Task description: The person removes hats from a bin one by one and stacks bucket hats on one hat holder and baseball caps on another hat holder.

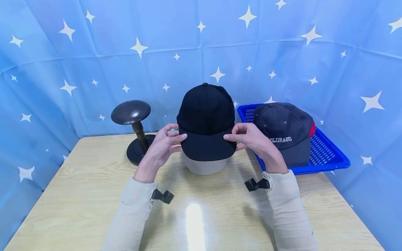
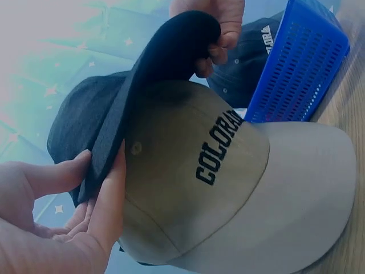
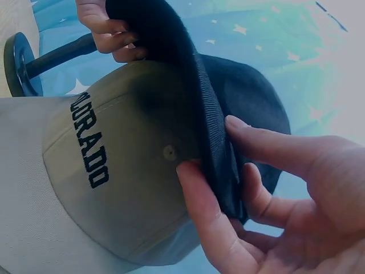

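Note:
Both hands hold a black cap (image 1: 205, 108) by the two sides of its brim. My left hand (image 1: 164, 143) pinches the left edge, thumb on top and fingers beneath. On the right edge, my right hand (image 1: 251, 139) pinches the same way. Directly under the black cap is a beige cap (image 2: 188, 148) with dark COLORADO lettering. Its pale brim (image 1: 205, 166) shows below the black one in the head view. In the right wrist view the black brim (image 3: 197, 97) stands over the beige crown, with fingertips right at that crown. What supports the beige cap is hidden.
To the left stands a dark hat stand (image 1: 131, 112) with a domed top and round base. At the right, a blue plastic basket (image 1: 333, 157) holds a dark navy cap (image 1: 279, 129) with white lettering. A starry blue curtain (image 1: 176, 31) hangs behind the wooden table (image 1: 94, 195).

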A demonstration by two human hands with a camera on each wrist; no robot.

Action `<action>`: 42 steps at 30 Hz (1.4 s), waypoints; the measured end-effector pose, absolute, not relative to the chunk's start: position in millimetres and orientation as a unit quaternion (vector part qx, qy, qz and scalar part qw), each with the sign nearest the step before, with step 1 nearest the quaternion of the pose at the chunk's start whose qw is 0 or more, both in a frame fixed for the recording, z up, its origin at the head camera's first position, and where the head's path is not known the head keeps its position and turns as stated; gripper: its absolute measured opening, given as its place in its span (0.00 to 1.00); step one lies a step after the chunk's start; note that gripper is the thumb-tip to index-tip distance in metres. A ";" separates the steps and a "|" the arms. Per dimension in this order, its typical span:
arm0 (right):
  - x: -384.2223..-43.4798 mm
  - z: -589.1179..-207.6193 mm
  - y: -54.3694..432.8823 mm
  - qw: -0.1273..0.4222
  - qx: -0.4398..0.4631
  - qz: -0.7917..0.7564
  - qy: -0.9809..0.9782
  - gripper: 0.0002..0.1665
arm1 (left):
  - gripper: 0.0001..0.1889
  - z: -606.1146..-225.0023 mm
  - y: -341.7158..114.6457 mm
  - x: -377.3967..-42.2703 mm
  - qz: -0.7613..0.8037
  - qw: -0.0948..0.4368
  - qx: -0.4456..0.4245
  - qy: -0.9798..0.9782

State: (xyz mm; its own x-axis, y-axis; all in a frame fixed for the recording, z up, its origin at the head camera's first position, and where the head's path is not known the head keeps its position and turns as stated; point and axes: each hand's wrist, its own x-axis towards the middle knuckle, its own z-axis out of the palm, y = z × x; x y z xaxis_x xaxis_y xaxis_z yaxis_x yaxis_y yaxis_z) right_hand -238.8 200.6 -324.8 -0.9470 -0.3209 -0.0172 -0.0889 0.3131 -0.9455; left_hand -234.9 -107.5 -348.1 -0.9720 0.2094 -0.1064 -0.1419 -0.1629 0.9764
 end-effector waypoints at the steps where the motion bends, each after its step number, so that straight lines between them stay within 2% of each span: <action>1: -239.2 -325.3 200.9 0.103 -0.128 -0.573 0.803 0.16 | 0.26 -348.3 -107.8 -235.5 0.759 0.115 0.030 0.640; 11: -242.6 -329.2 204.1 0.123 -0.139 -0.558 0.809 0.17 | 0.16 -350.9 -108.6 -238.4 0.722 0.116 0.043 0.680; 19: -247.1 -333.6 205.3 0.140 -0.135 -0.538 0.820 0.18 | 0.18 -352.7 -109.4 -239.2 0.708 0.127 0.053 0.692; 27: -248.9 -337.9 206.8 0.143 -0.131 -0.523 0.830 0.18 | 0.19 -359.5 -113.4 -240.3 0.702 0.167 0.078 0.688; 37: -251.7 -341.8 204.3 0.141 -0.121 -0.470 0.863 0.19 | 0.13 -373.1 -116.0 -247.8 0.695 0.210 0.082 0.683; 42: -253.1 -344.9 201.8 0.143 -0.110 -0.455 0.872 0.20 | 0.14 -381.7 -116.0 -252.4 0.697 0.225 0.080 0.677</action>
